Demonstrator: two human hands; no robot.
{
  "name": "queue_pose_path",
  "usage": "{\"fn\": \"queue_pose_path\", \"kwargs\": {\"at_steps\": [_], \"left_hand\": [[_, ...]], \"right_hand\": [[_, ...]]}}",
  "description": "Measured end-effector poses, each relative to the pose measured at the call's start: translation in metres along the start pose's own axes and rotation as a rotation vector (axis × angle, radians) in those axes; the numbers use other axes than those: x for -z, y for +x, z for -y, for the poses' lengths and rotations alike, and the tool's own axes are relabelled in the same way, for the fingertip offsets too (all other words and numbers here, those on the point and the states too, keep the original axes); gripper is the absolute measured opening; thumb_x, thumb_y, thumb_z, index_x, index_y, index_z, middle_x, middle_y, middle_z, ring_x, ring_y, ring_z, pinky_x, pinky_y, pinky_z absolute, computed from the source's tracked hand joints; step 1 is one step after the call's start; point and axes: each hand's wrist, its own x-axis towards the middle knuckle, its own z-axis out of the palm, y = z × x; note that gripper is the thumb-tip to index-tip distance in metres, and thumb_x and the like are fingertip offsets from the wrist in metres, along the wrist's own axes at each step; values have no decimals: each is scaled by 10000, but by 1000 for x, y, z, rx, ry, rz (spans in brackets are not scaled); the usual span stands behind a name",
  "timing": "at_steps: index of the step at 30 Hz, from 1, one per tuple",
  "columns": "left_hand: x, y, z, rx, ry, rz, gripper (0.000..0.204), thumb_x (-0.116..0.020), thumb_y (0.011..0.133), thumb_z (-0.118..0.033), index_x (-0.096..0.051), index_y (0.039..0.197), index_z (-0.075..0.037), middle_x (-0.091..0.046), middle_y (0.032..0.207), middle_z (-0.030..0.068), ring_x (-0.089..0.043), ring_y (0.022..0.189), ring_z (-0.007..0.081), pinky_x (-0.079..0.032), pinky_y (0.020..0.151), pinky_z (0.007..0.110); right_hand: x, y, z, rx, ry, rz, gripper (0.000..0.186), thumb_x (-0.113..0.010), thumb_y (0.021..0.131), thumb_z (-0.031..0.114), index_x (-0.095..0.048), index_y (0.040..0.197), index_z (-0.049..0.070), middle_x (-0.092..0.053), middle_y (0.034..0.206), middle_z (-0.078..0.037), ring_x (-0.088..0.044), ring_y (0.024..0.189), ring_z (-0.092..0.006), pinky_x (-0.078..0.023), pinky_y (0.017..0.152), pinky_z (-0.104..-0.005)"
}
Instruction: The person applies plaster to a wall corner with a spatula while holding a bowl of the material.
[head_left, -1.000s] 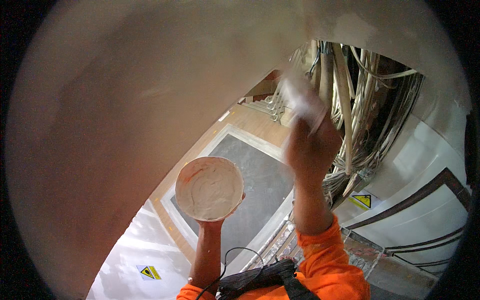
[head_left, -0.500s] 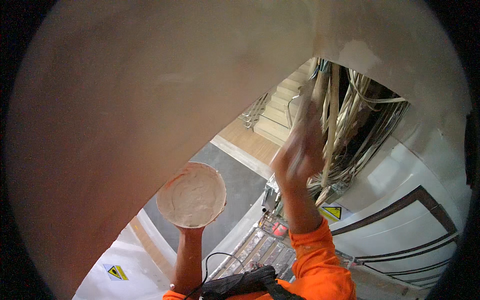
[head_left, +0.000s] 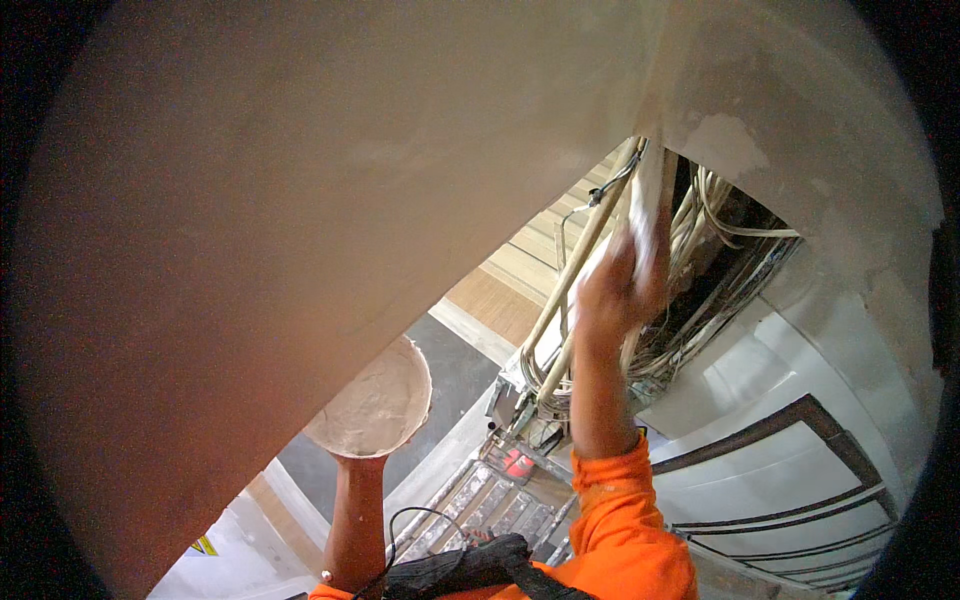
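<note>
A round tub of pale plaster (head_left: 370,405) rests on my left hand (head_left: 360,464), which supports it from beneath. Its fingers are hidden under the tub, and the big slanted panel (head_left: 300,200) covers part of the tub's left side. My right hand (head_left: 622,285) is raised at the opening beside the panel's edge, its fingers closed round a whitish, narrow flat thing (head_left: 648,205). Motion blurs that thing too much to tell its kind. Its upper end reaches toward the corner where the panel meets the right-hand surface (head_left: 760,110).
Loose cables (head_left: 690,270) hang in the opening around my right hand. Below are a spattered metal platform (head_left: 470,500), a dark grey floor (head_left: 455,350) and steps (head_left: 535,250). A white curved surface with dark stripes (head_left: 770,470) stands at the right.
My right hand has moved up and slightly right, toward the panel's corner. The tub appears lower left, more covered by the panel. Some cables now show left of my right hand.
</note>
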Motion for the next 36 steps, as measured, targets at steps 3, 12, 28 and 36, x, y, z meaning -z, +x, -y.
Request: {"fn": "queue_pose_path", "kwargs": {"at_steps": [3, 12, 28, 36], "left_hand": [[10, 2, 10, 5, -87, 10, 949, -688, 623, -583, -216, 1371, -238, -331, 1372, 54, -292, 1274, 253, -231, 1056, 467], [18, 5, 3, -69, 278, -9, 946, -672, 627, -599, -212, 1372, -238, -325, 1375, 54, -289, 1275, 254, -232, 1056, 468], [17, -14, -35, -195, 1023, 87, 942, -640, 635, -630, -205, 1373, -238, -312, 1381, 54, -282, 1278, 257, -233, 1055, 471], [30, -36, -55, -264, 1374, 158, 940, -624, 639, -645, -201, 1373, -238, -305, 1383, 54, -279, 1279, 259, -234, 1054, 472]], "right_hand": [[-31, 26, -59, 50, -123, -181, 380, -407, 749, -65, -555, 1098, -47, -574, 1111, -213, -581, 998, -325, -449, 854, -352], [-2, -35, 69, 348, 5, 151, 379, -402, 891, 138, -454, 1205, -68, -476, 1218, -257, -467, 1141, -379, -364, 969, -428], [-9, 7, 31, 134, -16, -36, 450, -342, 759, -26, -504, 1178, -48, -538, 1179, -202, -523, 1104, -301, -380, 960, -359], [66, -107, 200, 378, 244, 370, 297, -538, 822, 199, -597, 1060, 32, -524, 1160, -226, -469, 1121, -396, -362, 930, -549]]}}
